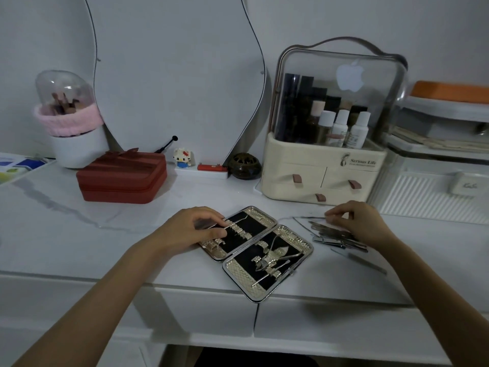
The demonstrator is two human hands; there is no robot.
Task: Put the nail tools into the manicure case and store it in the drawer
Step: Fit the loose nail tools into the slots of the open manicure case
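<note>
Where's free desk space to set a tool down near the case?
Bare patches: left of the manicure case below the red box, and the strip between the case and the cream organizer. Crowded: right of the case, where loose nail tools lie under the right hand; the left hand covers the case's left edge.

A single wide-angle view comes from the person's head, looking forward and down across a white table toward the wall. It sits close: both forearms reach in from the bottom corners, and the open case lies near the centre. Lines bend toward the edges.
</note>
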